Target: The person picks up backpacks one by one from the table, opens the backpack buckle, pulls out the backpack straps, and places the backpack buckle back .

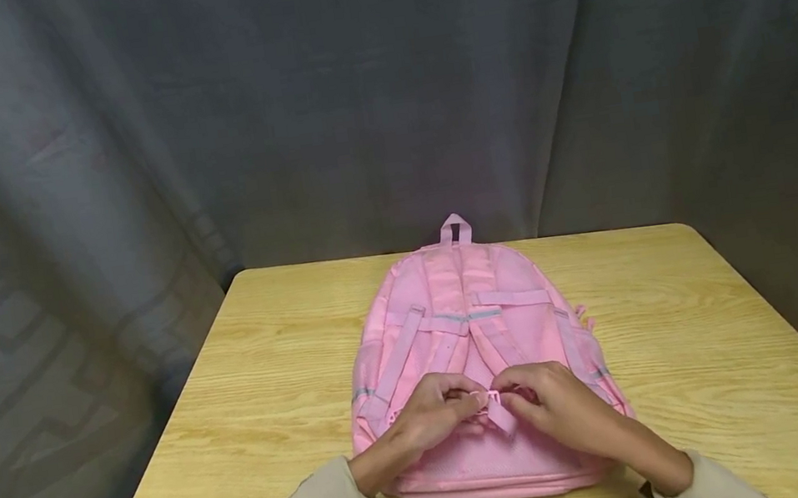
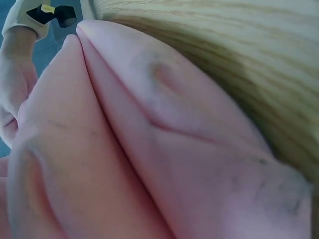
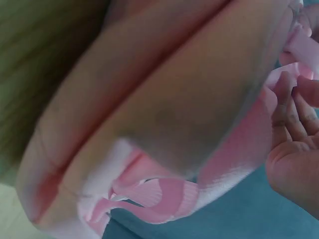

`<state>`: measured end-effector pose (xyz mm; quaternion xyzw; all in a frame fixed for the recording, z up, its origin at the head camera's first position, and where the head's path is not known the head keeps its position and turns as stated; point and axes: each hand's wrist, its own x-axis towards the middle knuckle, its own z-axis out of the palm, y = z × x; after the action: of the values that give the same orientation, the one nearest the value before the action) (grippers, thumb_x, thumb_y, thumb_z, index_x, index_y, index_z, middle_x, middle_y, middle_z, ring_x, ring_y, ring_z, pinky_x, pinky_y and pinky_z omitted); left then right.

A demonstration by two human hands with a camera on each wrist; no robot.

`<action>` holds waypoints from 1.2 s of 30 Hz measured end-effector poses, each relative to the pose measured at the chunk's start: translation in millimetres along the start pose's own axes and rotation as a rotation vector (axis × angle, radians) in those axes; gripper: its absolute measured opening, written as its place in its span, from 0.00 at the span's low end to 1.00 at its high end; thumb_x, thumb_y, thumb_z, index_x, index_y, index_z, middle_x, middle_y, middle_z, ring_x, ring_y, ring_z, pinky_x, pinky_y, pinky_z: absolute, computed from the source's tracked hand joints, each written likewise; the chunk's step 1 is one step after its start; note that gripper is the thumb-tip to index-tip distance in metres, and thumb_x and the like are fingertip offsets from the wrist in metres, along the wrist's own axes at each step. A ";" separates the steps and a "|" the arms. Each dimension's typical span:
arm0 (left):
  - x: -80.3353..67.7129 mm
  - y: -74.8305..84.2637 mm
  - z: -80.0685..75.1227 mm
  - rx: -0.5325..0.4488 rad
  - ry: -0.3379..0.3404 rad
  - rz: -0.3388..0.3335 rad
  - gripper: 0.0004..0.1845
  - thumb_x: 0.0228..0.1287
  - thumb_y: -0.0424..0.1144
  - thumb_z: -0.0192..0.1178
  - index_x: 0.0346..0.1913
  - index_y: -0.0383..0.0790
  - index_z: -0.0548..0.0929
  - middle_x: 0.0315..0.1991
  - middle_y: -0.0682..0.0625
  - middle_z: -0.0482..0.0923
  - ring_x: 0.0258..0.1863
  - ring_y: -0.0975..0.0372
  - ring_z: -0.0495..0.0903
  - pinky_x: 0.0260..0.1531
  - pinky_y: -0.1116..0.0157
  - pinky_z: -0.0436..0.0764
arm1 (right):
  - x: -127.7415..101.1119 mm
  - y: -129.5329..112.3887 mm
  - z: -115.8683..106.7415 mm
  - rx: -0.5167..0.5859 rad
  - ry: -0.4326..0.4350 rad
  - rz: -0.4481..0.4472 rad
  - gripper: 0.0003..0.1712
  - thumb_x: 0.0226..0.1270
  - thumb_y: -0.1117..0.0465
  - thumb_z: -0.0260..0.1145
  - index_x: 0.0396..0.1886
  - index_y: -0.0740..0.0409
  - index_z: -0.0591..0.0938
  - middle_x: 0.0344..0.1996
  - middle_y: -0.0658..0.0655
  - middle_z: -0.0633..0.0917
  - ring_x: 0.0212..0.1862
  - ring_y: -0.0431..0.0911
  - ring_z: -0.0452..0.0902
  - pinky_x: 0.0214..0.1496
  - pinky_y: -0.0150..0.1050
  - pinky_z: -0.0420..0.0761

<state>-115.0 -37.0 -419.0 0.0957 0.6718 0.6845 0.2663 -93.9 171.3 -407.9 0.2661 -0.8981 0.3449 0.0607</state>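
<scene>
A pink backpack point(image 1: 466, 467) lies on the table with its back panel and shoulder straps upward. Over its lower middle, both hands meet at a small pink plastic buckle point(image 1: 494, 397) with a short end of webbing point(image 1: 501, 418) hanging from it. My left hand point(image 1: 432, 415) pinches the buckle's left side between thumb and fingers. From the right, my right hand point(image 1: 564, 408) has thumb and fingertips curled in at the strap beside the buckle, its grip partly hidden by the hand. Blurred folds of the backpack's side point(image 2: 199, 164) fill much of the left wrist view.
Around the backpack spreads a wooden table point(image 1: 257, 377). Grey curtains point(image 1: 379, 100) hang behind it and at both sides. The pack's top loop point(image 1: 454, 219) reaches the table's far edge. Zipper pulls point(image 1: 585, 317) stick out at its right side.
</scene>
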 end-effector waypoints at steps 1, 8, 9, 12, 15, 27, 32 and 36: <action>0.2 -0.3 0.0 0.002 -0.004 0.002 0.06 0.65 0.28 0.62 0.42 0.27 0.84 0.30 0.44 0.84 0.28 0.60 0.85 0.37 0.62 0.88 | 0.1 1.7 -0.2 0.030 -0.019 0.003 0.11 0.63 0.69 0.69 0.37 0.46 0.86 0.23 0.38 0.77 0.25 0.30 0.66 0.26 0.28 0.73; -0.7 1.1 -1.9 -0.012 -0.034 -0.004 0.07 0.65 0.29 0.62 0.42 0.27 0.84 0.31 0.44 0.84 0.30 0.58 0.86 0.37 0.61 0.88 | 1.3 9.1 -4.8 0.156 -0.078 0.001 0.11 0.65 0.67 0.69 0.35 0.43 0.84 0.25 0.38 0.80 0.26 0.31 0.70 0.27 0.29 0.76; -0.8 1.5 -2.4 -0.016 -0.038 -0.004 0.07 0.66 0.29 0.62 0.42 0.27 0.84 0.31 0.43 0.84 0.30 0.57 0.87 0.38 0.60 0.88 | 1.4 9.6 -5.7 0.162 -0.080 0.001 0.10 0.66 0.66 0.69 0.34 0.43 0.84 0.25 0.38 0.80 0.25 0.32 0.70 0.26 0.29 0.76; -1.5 2.3 -4.2 -0.021 -0.048 0.000 0.08 0.66 0.29 0.62 0.43 0.26 0.83 0.32 0.42 0.85 0.32 0.55 0.87 0.39 0.60 0.88 | 1.9 10.0 -8.2 0.165 -0.081 0.002 0.07 0.67 0.62 0.68 0.33 0.42 0.84 0.23 0.38 0.79 0.25 0.32 0.70 0.26 0.29 0.75; -2.2 2.8 -5.8 -0.019 -0.055 0.001 0.08 0.66 0.29 0.62 0.42 0.26 0.83 0.31 0.42 0.85 0.31 0.56 0.87 0.39 0.59 0.88 | 1.9 9.8 -10.1 0.163 -0.083 0.005 0.05 0.67 0.58 0.68 0.32 0.41 0.84 0.22 0.37 0.78 0.25 0.32 0.69 0.26 0.29 0.75; -11.1 6.3 -17.9 0.021 -0.060 0.010 0.08 0.66 0.31 0.63 0.44 0.28 0.84 0.34 0.43 0.85 0.31 0.57 0.86 0.39 0.58 0.88 | -0.5 13.7 -11.9 0.127 -0.060 0.010 0.05 0.65 0.56 0.70 0.29 0.42 0.84 0.21 0.37 0.77 0.24 0.30 0.68 0.26 0.28 0.73; -13.8 9.3 -24.5 0.031 -0.065 0.022 0.09 0.67 0.30 0.60 0.45 0.27 0.83 0.33 0.44 0.84 0.30 0.57 0.86 0.40 0.58 0.88 | -2.5 15.4 -14.7 0.110 -0.057 0.034 0.04 0.65 0.56 0.70 0.30 0.43 0.85 0.22 0.38 0.79 0.25 0.31 0.69 0.26 0.29 0.74; -14.6 10.9 -28.0 0.024 -0.082 0.040 0.10 0.67 0.29 0.59 0.47 0.24 0.82 0.33 0.42 0.84 0.31 0.59 0.86 0.41 0.57 0.88 | -3.5 17.1 -16.3 0.104 -0.055 0.041 0.04 0.66 0.56 0.70 0.30 0.44 0.85 0.23 0.39 0.81 0.26 0.30 0.70 0.27 0.29 0.75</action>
<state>-119.0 -68.0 -407.3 0.1405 0.6664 0.6772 0.2787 -101.0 194.1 -406.7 0.2597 -0.8856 0.3848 0.0151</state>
